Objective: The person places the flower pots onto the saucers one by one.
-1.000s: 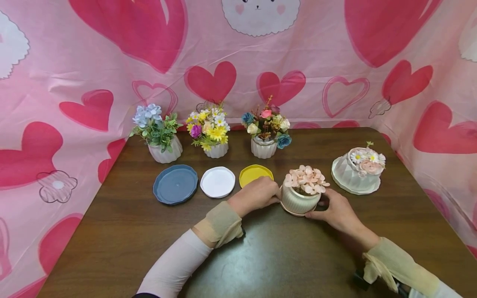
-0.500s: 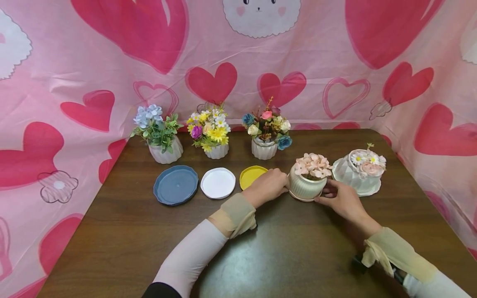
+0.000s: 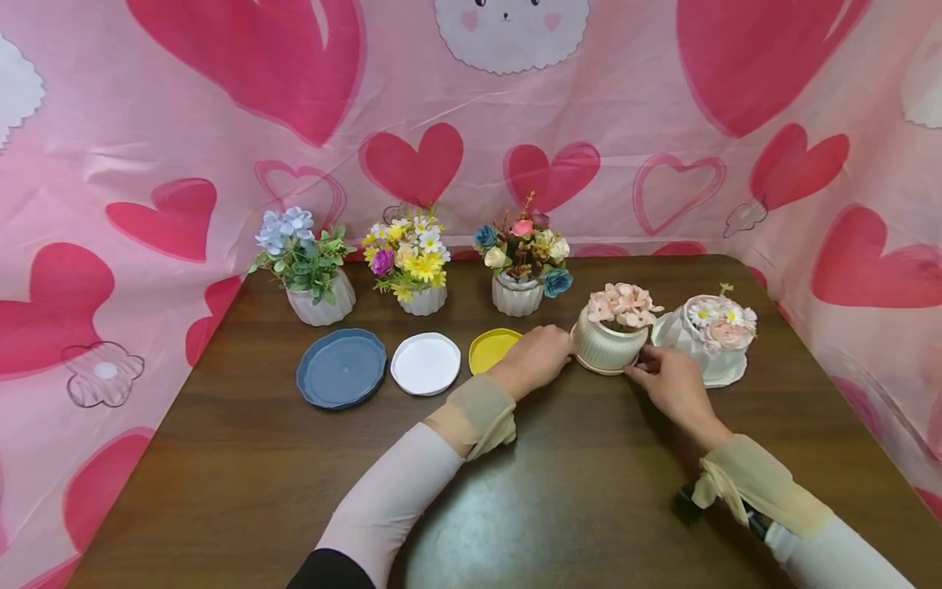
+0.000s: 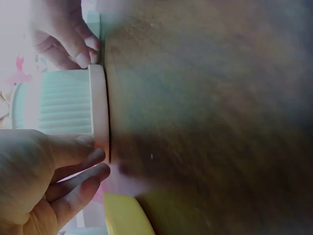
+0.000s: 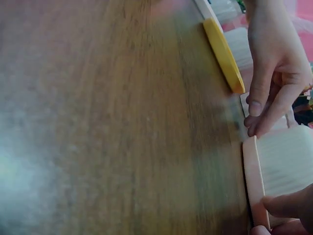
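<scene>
A cream ribbed flower pot [image 3: 607, 345] with pale pink flowers [image 3: 624, 306] stands upright on a pink saucer [image 4: 99, 110]. My left hand [image 3: 536, 358] is at the saucer's left edge, its thumb and fingertips pinching the rim. On the opposite side my right hand [image 3: 671, 384] pinches the rim, thumb on top and fingertips lower down, partly hidden. In both wrist views the saucer lies flat at the tabletop, with a thin dark line beneath it. A yellow saucer [image 3: 491, 350] lies just left of my left hand, which covers part of it.
Right of the ribbed pot, a white pot with daisies [image 3: 712, 339] stands on a white saucer [image 3: 724, 381]. A blue saucer [image 3: 341, 368] and a white saucer [image 3: 425, 364] lie left. Several white flower pots [image 3: 517, 294] line the back of the wooden table [image 3: 294, 474].
Both hands have slid the ribbed pot and its pink saucer away from me and slightly to the right, into line beside the daisy pot. The other pots and saucers have stayed put.
</scene>
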Motion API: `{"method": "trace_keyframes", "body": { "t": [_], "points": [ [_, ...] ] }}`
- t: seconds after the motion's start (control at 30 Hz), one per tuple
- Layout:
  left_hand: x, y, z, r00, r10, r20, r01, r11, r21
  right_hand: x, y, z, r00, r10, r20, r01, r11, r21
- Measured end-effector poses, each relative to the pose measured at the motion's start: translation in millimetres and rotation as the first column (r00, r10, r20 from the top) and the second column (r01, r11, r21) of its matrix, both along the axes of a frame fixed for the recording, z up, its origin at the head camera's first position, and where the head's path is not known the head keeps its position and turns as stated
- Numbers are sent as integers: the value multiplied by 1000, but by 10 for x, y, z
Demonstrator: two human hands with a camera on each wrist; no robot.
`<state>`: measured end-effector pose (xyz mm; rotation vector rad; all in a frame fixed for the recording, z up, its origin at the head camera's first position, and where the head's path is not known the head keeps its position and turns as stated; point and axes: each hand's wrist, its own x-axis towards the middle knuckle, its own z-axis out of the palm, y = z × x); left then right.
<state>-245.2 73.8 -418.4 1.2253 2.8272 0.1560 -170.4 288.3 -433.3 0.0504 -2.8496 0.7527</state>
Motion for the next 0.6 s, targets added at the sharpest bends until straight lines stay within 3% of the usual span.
{"method": "trace_keyframes", "body": {
  "t": [0.33,0.6],
  "points": [
    [-40,61,-9,999,37,0,-37,999,6,-94,-37,-22,996,-54,-76,55,998,22],
    [-71,133,-8,997,76,-30,-78,996,-51,-174,-46,-37,992,-69,-110,75,996,51]
  ]
}}
